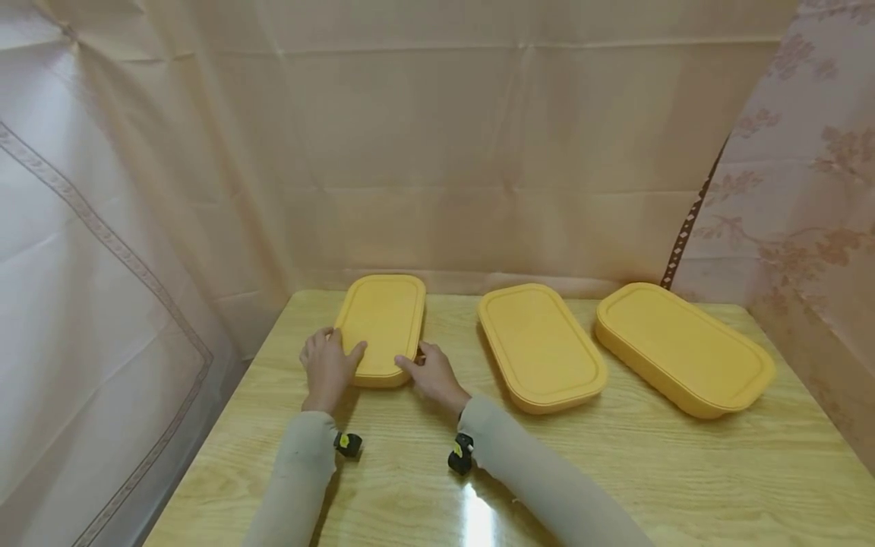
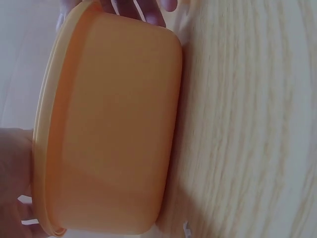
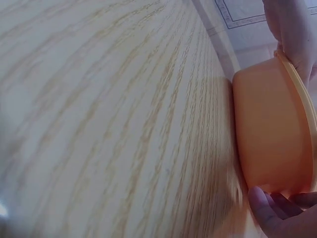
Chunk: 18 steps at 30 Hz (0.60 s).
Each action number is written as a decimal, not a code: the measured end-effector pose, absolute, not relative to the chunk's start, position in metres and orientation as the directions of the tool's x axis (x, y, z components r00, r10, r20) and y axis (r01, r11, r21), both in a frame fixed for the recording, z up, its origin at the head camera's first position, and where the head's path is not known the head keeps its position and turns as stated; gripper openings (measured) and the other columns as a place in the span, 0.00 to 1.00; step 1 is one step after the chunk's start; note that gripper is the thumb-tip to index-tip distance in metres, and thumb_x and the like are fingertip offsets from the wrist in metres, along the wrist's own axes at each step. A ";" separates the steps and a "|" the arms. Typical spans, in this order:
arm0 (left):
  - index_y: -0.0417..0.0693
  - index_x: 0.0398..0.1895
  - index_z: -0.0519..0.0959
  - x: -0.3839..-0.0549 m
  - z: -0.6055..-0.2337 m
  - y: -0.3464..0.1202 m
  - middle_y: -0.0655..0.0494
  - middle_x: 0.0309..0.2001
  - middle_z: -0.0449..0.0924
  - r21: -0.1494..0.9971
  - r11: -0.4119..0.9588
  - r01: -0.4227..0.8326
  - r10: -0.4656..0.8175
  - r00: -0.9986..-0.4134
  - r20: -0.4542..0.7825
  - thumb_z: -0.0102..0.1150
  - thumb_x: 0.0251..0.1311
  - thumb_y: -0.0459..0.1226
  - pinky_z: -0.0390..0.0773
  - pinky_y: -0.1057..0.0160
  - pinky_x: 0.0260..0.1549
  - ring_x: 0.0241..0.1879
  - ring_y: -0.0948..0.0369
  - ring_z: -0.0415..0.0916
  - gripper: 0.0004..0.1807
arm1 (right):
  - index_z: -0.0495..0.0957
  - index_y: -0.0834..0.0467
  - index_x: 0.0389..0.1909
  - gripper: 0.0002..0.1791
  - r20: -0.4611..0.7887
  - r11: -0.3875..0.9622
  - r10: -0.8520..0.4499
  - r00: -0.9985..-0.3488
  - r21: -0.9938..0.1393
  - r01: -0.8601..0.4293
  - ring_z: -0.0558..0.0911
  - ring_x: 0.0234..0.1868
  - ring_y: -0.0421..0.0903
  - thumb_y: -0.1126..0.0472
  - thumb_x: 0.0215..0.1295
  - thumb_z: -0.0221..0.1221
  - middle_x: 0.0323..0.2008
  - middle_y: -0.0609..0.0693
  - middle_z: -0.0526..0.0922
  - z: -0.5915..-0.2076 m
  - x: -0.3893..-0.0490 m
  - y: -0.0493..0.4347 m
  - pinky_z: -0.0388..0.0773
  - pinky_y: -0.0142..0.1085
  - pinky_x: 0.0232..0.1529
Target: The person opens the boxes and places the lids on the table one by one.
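Left grip [image 1: 326, 368], right grip [image 1: 434, 374] hold leftmost box [image 1: 381, 323]; wrist label [image 1: 345, 441] illegible.

Makeshift curtained booth around wood-grain table [image 1: 410, 486]; whether inside home or studio, cannot tell. Creased beige cloth [image 1: 424, 152] hangs behind tabletop like wall. Pale sheet [image 1: 102, 365] with patterned border band closes left side; floral drape [image 1: 820, 190] closes right, dark diamond-dotted trim [image 1: 683, 235] along its edge. Bright glare [image 1: 478, 520] on tabletop, light from above. Yellow lidded boxes [image 1: 540, 342], household-storage type, on table. Small black devices [image 1: 349, 444] at person's wrists suggest recording corner.
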State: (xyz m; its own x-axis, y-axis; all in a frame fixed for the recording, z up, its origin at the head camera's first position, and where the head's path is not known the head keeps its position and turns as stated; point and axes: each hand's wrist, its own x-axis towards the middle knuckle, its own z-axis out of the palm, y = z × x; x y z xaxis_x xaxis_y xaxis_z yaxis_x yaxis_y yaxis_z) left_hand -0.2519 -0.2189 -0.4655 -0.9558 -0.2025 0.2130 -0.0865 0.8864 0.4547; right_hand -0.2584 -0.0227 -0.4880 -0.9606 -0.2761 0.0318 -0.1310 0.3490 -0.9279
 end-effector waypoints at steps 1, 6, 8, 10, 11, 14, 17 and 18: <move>0.30 0.59 0.72 -0.252 -0.465 -0.219 0.33 0.63 0.66 0.442 0.894 -0.075 -0.195 -0.953 0.232 0.58 0.63 0.51 0.55 0.37 0.63 0.64 0.36 0.58 0.34 | 0.77 0.57 0.55 0.20 0.033 0.356 -0.277 -0.960 -0.925 -0.135 0.71 0.39 0.45 0.48 0.69 0.57 0.43 0.57 0.74 -0.488 -0.258 -0.023 0.72 0.36 0.40; 0.31 0.56 0.75 -0.251 -0.464 -0.215 0.35 0.61 0.71 0.410 0.912 -0.011 -0.150 -0.940 0.307 0.61 0.62 0.47 0.61 0.39 0.60 0.62 0.38 0.63 0.29 | 0.77 0.57 0.56 0.21 0.042 0.367 -0.274 -0.961 -0.919 -0.145 0.71 0.39 0.45 0.49 0.69 0.58 0.43 0.57 0.74 -0.487 -0.258 -0.022 0.72 0.36 0.41; 0.31 0.55 0.76 -0.251 -0.464 -0.213 0.35 0.59 0.72 0.420 0.907 0.024 -0.128 -0.936 0.329 0.62 0.62 0.45 0.63 0.40 0.59 0.60 0.38 0.65 0.27 | 0.77 0.58 0.56 0.21 0.046 0.364 -0.273 -0.961 -0.920 -0.147 0.71 0.39 0.45 0.49 0.69 0.58 0.42 0.57 0.74 -0.486 -0.257 -0.022 0.72 0.36 0.41; 0.32 0.54 0.77 -0.250 -0.464 -0.211 0.35 0.57 0.74 0.429 0.901 0.066 -0.100 -0.930 0.355 0.63 0.61 0.42 0.66 0.40 0.57 0.58 0.38 0.67 0.24 | 0.77 0.58 0.55 0.20 0.046 0.363 -0.273 -0.961 -0.920 -0.147 0.72 0.39 0.45 0.50 0.69 0.58 0.42 0.57 0.74 -0.486 -0.257 -0.022 0.72 0.36 0.41; 0.33 0.54 0.78 -0.249 -0.464 -0.210 0.35 0.56 0.75 0.424 0.902 0.087 -0.085 -0.925 0.369 0.63 0.61 0.41 0.67 0.41 0.56 0.57 0.39 0.68 0.23 | 0.77 0.58 0.55 0.21 0.043 0.363 -0.272 -0.961 -0.920 -0.144 0.72 0.39 0.45 0.50 0.69 0.58 0.42 0.57 0.74 -0.486 -0.256 -0.022 0.72 0.36 0.41; 0.36 0.51 0.80 -0.247 -0.465 -0.207 0.37 0.51 0.79 0.386 0.911 0.143 -0.039 -0.903 0.427 0.65 0.59 0.38 0.73 0.43 0.50 0.51 0.41 0.73 0.19 | 0.77 0.59 0.55 0.21 0.034 0.372 -0.272 -0.962 -0.918 -0.138 0.73 0.40 0.45 0.50 0.69 0.58 0.42 0.57 0.74 -0.485 -0.256 -0.022 0.74 0.37 0.41; 0.37 0.48 0.82 -0.245 -0.465 -0.205 0.39 0.46 0.82 0.345 0.918 0.197 0.006 -0.876 0.482 0.67 0.56 0.35 0.76 0.46 0.44 0.45 0.43 0.76 0.17 | 0.77 0.59 0.55 0.21 0.027 0.379 -0.272 -0.962 -0.916 -0.133 0.75 0.41 0.46 0.50 0.69 0.58 0.43 0.58 0.75 -0.485 -0.256 -0.022 0.75 0.37 0.42; 0.37 0.47 0.82 -0.245 -0.465 -0.205 0.40 0.45 0.82 0.339 0.916 0.216 0.021 -0.868 0.495 0.67 0.56 0.35 0.77 0.47 0.43 0.44 0.44 0.76 0.16 | 0.77 0.59 0.54 0.21 0.029 0.378 -0.272 -0.962 -0.916 -0.134 0.75 0.41 0.46 0.50 0.69 0.58 0.43 0.58 0.75 -0.485 -0.256 -0.022 0.75 0.38 0.41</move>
State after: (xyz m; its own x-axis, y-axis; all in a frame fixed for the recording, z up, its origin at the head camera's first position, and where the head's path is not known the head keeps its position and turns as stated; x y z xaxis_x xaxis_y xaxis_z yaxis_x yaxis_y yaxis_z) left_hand -0.2449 -0.2048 -0.4654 -0.8685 0.0213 0.4953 0.2157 0.9158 0.3388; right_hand -0.2558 -0.0224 -0.4851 -0.9619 -0.2717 0.0290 -0.1344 0.3778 -0.9161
